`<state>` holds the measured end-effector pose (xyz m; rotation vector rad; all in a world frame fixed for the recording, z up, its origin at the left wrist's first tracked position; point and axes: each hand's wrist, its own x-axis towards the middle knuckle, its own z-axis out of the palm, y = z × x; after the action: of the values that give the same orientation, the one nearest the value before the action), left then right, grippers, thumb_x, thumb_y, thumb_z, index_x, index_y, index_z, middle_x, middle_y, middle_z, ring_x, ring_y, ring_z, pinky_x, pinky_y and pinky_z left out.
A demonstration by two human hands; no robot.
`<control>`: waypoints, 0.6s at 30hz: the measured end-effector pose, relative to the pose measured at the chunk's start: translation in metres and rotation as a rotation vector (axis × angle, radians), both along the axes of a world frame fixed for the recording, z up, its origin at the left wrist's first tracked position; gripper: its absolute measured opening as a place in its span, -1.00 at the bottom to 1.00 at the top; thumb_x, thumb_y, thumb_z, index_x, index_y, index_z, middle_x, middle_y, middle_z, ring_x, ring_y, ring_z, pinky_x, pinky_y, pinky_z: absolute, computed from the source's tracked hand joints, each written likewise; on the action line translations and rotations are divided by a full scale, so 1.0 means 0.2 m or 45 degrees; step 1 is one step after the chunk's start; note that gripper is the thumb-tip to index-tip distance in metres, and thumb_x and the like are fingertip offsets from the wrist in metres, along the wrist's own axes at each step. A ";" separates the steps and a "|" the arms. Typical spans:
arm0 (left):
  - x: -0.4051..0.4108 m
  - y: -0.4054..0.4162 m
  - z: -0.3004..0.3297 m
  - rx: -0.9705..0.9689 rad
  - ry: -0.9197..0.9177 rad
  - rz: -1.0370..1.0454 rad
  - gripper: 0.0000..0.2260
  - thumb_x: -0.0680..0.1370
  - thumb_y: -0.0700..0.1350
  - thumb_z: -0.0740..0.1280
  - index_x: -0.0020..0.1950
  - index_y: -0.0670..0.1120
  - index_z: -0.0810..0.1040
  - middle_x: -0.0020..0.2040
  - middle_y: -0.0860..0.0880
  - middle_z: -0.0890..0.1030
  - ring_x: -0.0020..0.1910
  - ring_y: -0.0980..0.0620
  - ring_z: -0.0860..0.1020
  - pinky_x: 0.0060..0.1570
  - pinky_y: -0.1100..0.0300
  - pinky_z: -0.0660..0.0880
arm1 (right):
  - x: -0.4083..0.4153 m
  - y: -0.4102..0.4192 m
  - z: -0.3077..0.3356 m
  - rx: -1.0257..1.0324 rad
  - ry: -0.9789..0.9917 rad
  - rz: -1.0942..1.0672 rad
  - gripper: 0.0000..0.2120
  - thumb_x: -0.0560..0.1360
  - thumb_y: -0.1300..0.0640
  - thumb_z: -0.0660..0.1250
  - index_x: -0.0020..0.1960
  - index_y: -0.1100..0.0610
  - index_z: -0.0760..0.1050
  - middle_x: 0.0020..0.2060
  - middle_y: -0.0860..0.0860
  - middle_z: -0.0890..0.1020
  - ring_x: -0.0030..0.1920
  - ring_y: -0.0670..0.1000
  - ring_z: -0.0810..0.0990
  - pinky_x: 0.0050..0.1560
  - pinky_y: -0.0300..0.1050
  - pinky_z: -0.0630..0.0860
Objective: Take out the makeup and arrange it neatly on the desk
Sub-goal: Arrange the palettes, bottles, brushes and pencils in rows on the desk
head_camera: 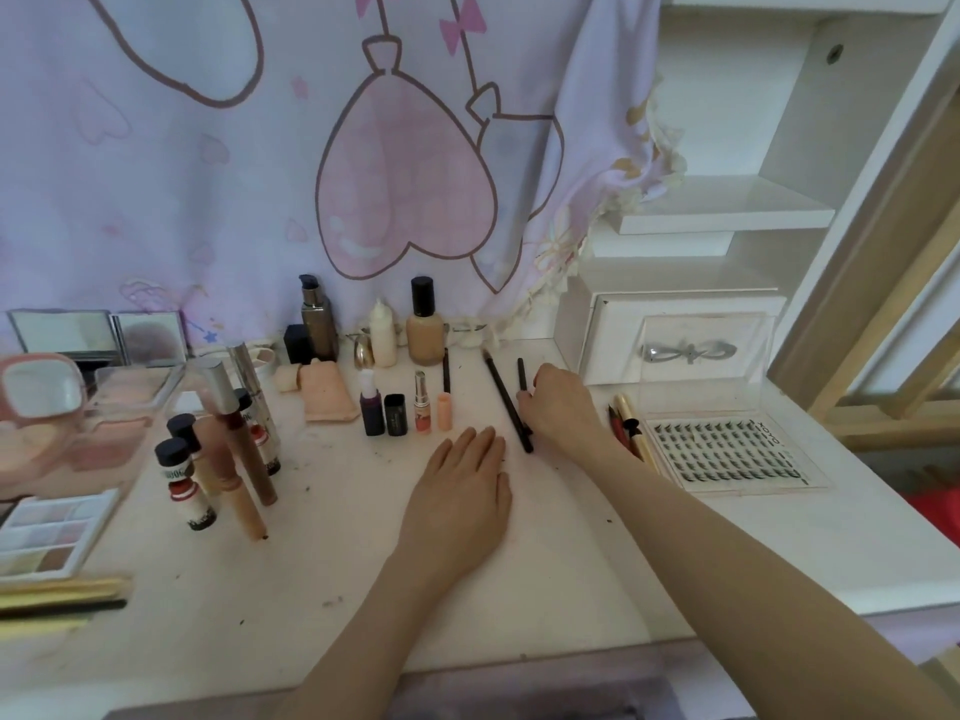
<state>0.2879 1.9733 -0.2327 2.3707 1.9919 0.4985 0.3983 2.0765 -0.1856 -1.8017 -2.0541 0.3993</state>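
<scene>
Makeup stands in rows on the white desk (322, 574). My left hand (460, 496) lies flat on the desk, fingers straight, holding nothing. My right hand (558, 407) pinches a short black pencil (521, 371) that points away from me. A long black pencil (506, 402) lies just left of it, running under my right fingers. Left of that stand small lipsticks (422, 402) in a row, with a thin dark pencil behind them. A foundation bottle (426, 330) and a pump bottle (318, 319) stand at the back.
An open clear box of false lashes (722, 449) lies right of my right hand, gold pencils (631, 428) beside it. Tubes and small bottles (228, 449), a pink puff (327, 392), compacts (41, 392) and an eyeshadow palette (47, 532) fill the left. A white drawer box (675, 330) stands behind.
</scene>
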 end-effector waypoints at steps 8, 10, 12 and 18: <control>0.00 0.01 0.00 0.035 -0.037 -0.006 -0.56 0.63 -0.04 -0.07 0.52 -0.04 0.08 0.53 0.02 0.09 0.50 0.10 0.00 0.44 0.18 -0.15 | 0.02 0.08 0.01 -0.133 -0.015 -0.078 -0.70 0.44 0.29 0.24 -0.40 0.16 0.21 -0.46 0.02 0.35 -0.46 -0.02 0.33 -0.52 -0.21 0.21; -0.01 0.01 0.00 0.035 -0.054 -0.009 -0.57 0.63 -0.04 -0.06 0.51 -0.04 0.10 0.53 0.03 0.10 0.50 0.10 0.01 0.44 0.19 -0.14 | 0.03 0.09 0.04 -0.154 0.097 -0.095 -0.66 0.44 0.25 0.27 -0.43 0.15 0.20 -0.50 0.01 0.32 -0.49 -0.04 0.30 -0.52 -0.22 0.23; -0.01 0.01 0.00 0.040 -0.108 -0.023 -0.58 0.63 -0.05 -0.03 0.50 -0.05 0.15 0.52 0.02 0.14 0.49 0.10 0.05 0.43 0.21 -0.12 | 0.06 0.06 0.07 -0.202 0.440 -0.145 -0.68 0.43 0.24 0.29 -0.44 0.15 0.25 -0.53 0.03 0.38 -0.52 -0.04 0.34 -0.50 -0.25 0.30; -0.03 0.00 0.03 0.048 -0.735 -0.006 -0.58 0.57 0.08 0.20 0.39 0.00 0.28 0.21 0.06 0.49 0.21 0.10 0.42 0.19 0.24 0.31 | 0.14 -0.18 0.11 -0.502 1.419 -0.007 -0.96 0.48 0.34 0.26 -0.14 0.25 0.45 -0.30 0.13 0.65 -0.42 -0.04 0.61 -0.46 -0.27 0.45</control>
<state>0.2822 1.9733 -0.2272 1.9347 1.7144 1.0778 0.4260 2.0406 -0.1635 -1.2384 -1.1998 1.4769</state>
